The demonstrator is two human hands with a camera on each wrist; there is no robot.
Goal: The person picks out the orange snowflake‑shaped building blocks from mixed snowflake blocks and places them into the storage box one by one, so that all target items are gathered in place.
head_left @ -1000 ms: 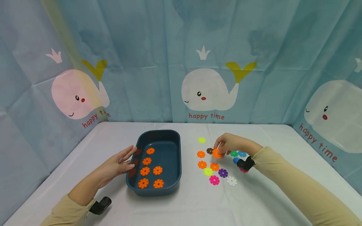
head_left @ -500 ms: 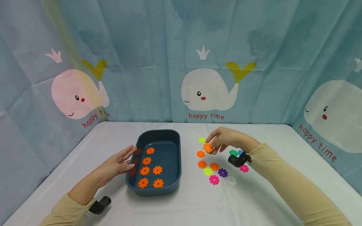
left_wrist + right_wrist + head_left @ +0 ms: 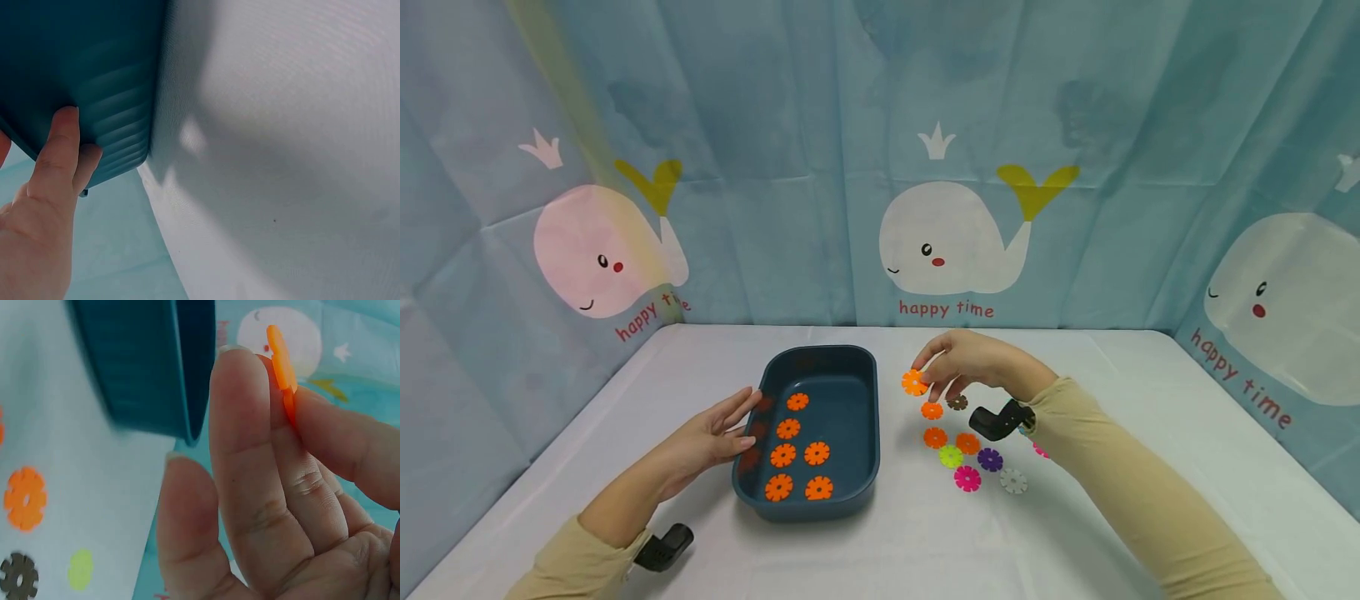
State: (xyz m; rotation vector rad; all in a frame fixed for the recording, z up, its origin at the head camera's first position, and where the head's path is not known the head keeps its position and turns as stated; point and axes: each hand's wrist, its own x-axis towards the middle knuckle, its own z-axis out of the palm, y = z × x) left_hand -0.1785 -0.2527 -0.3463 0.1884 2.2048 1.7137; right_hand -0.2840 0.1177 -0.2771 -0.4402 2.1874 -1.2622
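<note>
Pinched between thumb and fingers of right hand (image 3: 970,360): one orange notched disc (image 3: 909,383), raised above white tablecloth (image 3: 910,546), just right of dark blue rectangular tub (image 3: 805,510). Touching tub's left wall with fingers extended, clasping nothing: left hand (image 3: 706,436). Lying flat inside tub: six orange discs (image 3: 786,431). Also on tablecloth, right of tub: three loose orange discs (image 3: 932,440), one brown disc (image 3: 957,403), one purple disc (image 3: 988,462), one white disc (image 3: 1011,483), two magenta discs (image 3: 965,481), two lime-yellow discs (image 3: 950,457).

head looks forward-down; close wrist views share the tray (image 3: 842,417).
</note>
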